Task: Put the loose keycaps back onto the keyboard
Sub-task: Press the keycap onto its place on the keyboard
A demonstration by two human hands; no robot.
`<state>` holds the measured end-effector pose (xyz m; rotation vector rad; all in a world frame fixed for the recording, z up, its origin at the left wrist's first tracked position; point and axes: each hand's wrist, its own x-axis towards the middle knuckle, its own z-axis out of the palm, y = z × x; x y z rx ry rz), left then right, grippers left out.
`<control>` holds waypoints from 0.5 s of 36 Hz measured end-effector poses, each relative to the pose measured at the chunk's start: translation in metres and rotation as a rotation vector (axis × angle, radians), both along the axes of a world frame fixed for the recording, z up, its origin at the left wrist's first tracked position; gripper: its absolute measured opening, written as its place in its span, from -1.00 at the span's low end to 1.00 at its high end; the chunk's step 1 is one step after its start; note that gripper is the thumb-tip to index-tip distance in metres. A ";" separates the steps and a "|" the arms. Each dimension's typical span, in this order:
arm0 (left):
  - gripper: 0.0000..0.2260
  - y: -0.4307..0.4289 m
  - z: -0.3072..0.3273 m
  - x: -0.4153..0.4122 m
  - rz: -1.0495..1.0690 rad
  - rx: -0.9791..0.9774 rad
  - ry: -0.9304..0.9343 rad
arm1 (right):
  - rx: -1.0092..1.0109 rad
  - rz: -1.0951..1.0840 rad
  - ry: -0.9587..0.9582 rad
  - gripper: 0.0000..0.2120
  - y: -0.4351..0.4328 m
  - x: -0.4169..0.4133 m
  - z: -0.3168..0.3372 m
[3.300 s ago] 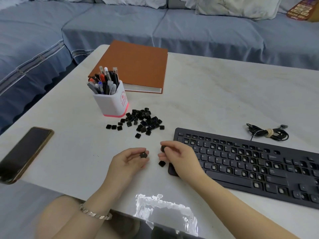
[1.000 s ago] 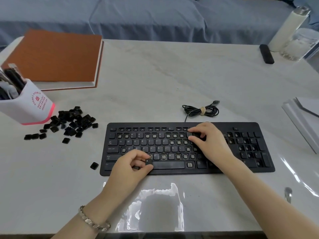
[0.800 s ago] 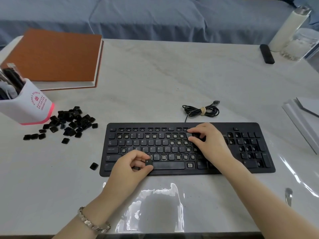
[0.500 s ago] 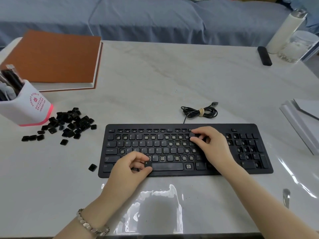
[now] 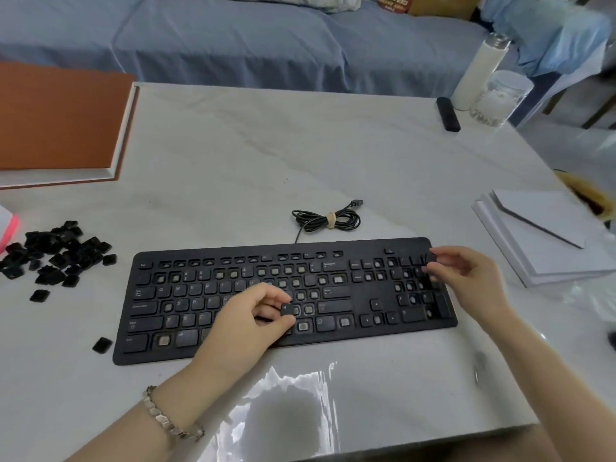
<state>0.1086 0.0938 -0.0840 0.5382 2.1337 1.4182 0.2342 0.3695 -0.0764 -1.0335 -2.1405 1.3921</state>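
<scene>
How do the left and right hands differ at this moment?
The left hand is over the keyboard's lower middle rows; the right hand is over its number pad. The left hand's keycap shows a white legend; the right hand's keycap is too blurred to read. A bracelet sits on the left wrist, none shows on the right. Both pinch a black keycap.

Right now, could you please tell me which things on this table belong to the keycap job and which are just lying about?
Job: keyboard, keycap pile, stray keycap, left hand pinching one keycap, right hand pinching another keycap.
Lying about: orange book, white bottle, glass jar, black remote, papers.
</scene>
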 end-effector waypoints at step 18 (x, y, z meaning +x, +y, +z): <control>-0.79 0.012 0.000 0.006 -0.025 -0.029 0.001 | -0.252 -0.013 0.029 -0.72 -0.020 0.003 0.009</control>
